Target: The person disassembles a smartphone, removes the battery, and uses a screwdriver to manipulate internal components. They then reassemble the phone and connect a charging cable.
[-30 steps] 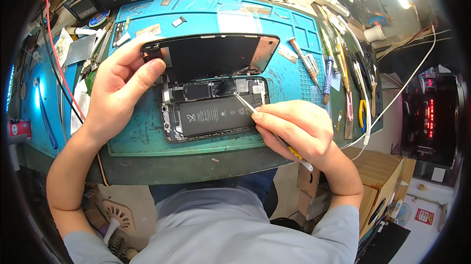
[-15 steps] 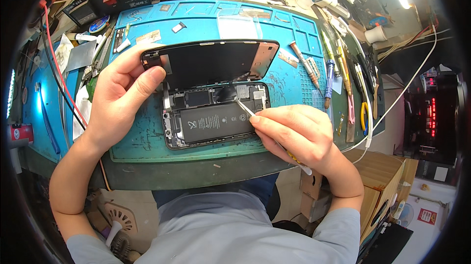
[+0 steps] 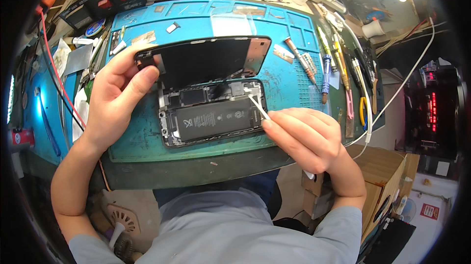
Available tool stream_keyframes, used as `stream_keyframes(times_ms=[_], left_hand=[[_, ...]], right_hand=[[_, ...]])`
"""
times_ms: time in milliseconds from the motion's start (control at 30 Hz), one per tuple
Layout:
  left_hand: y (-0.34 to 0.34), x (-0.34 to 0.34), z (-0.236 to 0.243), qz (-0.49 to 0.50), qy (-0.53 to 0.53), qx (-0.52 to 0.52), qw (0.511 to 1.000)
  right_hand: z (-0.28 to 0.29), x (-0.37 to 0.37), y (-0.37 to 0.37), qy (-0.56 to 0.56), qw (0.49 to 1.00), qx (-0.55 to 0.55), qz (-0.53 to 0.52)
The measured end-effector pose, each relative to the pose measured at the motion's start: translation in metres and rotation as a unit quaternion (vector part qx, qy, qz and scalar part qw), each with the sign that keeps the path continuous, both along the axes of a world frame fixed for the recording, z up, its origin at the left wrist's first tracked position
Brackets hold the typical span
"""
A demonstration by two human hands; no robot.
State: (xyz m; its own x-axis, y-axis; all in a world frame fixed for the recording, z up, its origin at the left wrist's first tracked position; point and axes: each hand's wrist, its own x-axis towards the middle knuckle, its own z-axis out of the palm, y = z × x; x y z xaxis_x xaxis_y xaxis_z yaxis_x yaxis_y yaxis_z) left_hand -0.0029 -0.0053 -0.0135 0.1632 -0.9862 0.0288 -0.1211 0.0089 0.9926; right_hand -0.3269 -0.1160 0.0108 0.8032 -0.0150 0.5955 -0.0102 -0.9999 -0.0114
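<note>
An opened smartphone body [image 3: 211,119] lies on the mat, its black battery and metal brackets exposed. Its lifted screen [image 3: 208,60] tilts up behind it, inner side showing. My left hand [image 3: 120,85] grips the screen's left end, thumb on the inner face and fingers behind. In my right hand [image 3: 309,134] is a slim white tool [image 3: 259,107], pinched between thumb and fingers. The tool's narrow tip reaches over the right part of the phone body, just above the battery; whether it touches cannot be made out. Its rear end peeks out below my palm.
A blue work mat [image 3: 191,16] with moulded trays spreads beneath the phone. Screwdrivers [image 3: 326,77], yellow-handled pliers [image 3: 363,112] and other hand tools lie to the right. Red and black cables run down the left side. A black power unit [image 3: 105,1] stands at the back left.
The tool's tip has moved right across the phone body, along with my right hand. My left hand still holds the screen raised. The whole view has shifted slightly.
</note>
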Motion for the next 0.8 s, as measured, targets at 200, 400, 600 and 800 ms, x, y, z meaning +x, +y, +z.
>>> stream_keyframes(times_ms=[200,400,600,800], left_hand=[[0.000,-0.004,0.001,0.000,-0.003,-0.015,1.000],[0.003,0.000,-0.003,0.009,-0.026,-0.014,1.000],[0.004,0.001,-0.005,0.014,-0.030,-0.006,0.999],[0.004,0.002,-0.005,0.015,-0.028,-0.002,0.999]], right_hand=[[0.009,-0.028,-0.026,-0.006,0.993,-0.038,-0.112],[0.009,-0.042,-0.028,0.057,0.987,-0.002,-0.148],[0.015,-0.073,-0.040,0.030,0.946,-0.021,-0.324],[0.020,-0.048,-0.061,0.138,0.843,0.256,-0.452]])
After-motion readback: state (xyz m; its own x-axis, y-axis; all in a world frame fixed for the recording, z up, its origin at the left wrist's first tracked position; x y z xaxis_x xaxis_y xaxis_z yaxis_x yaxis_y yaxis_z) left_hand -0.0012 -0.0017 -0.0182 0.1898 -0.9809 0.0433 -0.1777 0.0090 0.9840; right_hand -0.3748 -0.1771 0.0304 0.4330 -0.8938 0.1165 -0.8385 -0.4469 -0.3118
